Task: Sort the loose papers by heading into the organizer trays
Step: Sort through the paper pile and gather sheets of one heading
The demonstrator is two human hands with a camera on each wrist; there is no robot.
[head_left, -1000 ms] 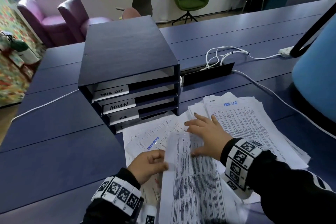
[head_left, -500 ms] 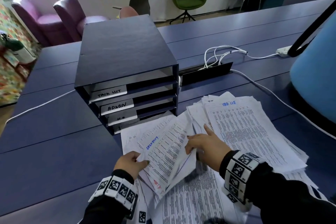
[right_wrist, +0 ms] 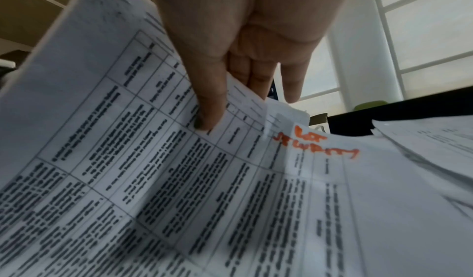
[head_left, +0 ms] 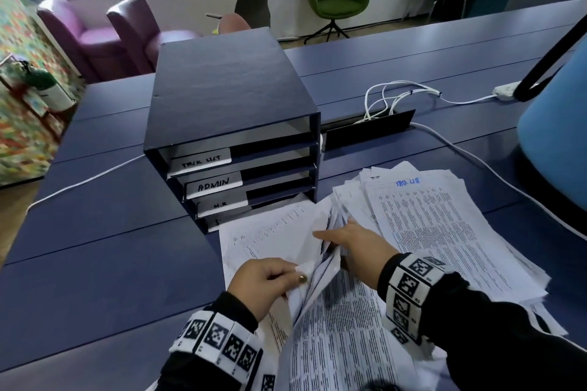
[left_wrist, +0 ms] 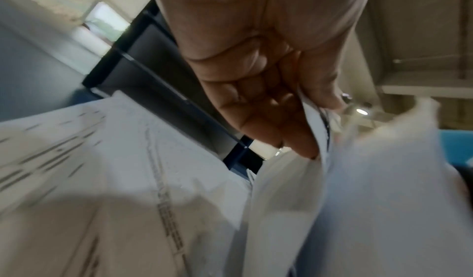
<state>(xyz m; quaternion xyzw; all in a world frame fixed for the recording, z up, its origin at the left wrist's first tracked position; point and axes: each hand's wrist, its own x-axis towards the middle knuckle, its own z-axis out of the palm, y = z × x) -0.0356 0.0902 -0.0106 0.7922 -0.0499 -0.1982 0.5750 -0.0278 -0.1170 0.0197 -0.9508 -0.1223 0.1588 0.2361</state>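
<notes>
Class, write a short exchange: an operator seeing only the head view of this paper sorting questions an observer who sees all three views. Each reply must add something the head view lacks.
Operator: What is under the lifted sheets?
Observer: A sheet with an orange handwritten heading, too blurred to read.
Operator: How does the right hand hold them?
Observer: Its thumb presses the printed side; its fingers lie behind.

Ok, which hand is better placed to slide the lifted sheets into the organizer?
Probably left: the left hand pinches the lifted sheets, and the organizer stands on its side; the right hand is tucked behind them.
</notes>
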